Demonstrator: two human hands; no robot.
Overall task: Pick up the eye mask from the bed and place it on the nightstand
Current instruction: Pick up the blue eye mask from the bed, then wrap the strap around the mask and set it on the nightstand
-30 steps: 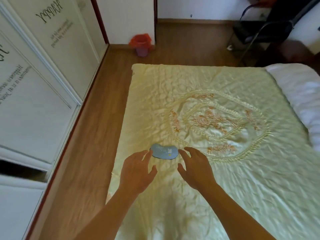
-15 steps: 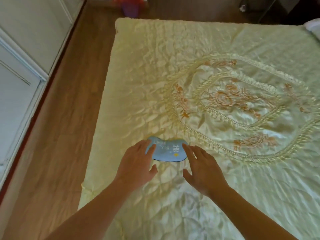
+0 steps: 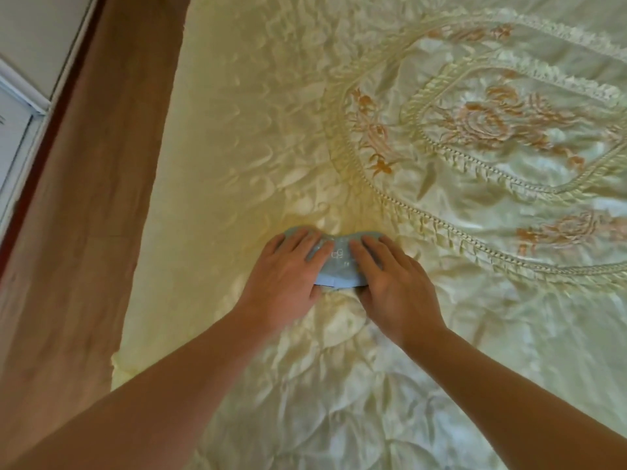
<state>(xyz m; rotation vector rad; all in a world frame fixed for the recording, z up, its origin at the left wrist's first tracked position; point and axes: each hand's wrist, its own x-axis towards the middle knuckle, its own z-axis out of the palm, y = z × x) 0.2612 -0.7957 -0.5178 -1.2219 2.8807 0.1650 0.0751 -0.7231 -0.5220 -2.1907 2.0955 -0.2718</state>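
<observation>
Warm, fairly bright light falls on the satin bedspread (image 3: 258,137), which throws soft sheen off its quilted puckers, strongest near the centre and toward 5 o'clock. Shadows are faint and diffuse; the source is perhaps off toward 3 o'clock. The frame is soft throughout, smeared at the forearms toward 7 o'clock, and wide-angle stretch bends the edges.

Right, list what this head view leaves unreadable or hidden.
- Eye mask: both ends covered by the left hand and right hand.
- Print on the mask: too small and blurred to read.
- Nightstand: outside the frame.
- Thumbs: tucked at the mask's near edge, so the grip is unclear.
</observation>
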